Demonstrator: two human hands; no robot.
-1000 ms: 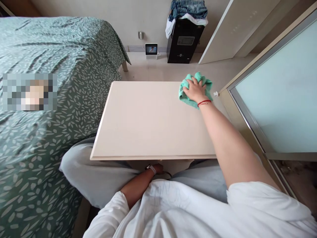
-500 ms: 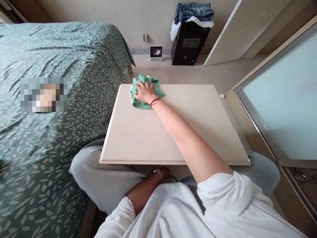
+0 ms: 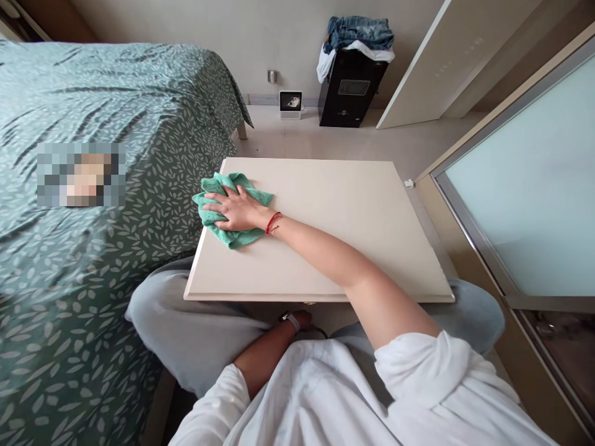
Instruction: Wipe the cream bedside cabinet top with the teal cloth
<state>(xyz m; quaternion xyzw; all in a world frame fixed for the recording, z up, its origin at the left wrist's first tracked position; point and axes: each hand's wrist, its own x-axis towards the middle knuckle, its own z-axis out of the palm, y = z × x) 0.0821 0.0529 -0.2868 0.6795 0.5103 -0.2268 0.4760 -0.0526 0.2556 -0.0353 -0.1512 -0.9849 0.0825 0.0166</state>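
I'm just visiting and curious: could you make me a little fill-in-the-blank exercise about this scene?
1. The right hand lies spread on a cloth whose colour is ____.
2. The cloth reaches past the ____ edge of the tabletop.
3. The person wears a red bracelet on the ____ wrist.
4. The pile of clothes sits on a cabinet coloured ____.

Missing words: green; left; right; black.

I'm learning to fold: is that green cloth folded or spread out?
Spread out, but rumpled: the green cloth reaches past the right hand on several sides, its edges wavy and uneven.
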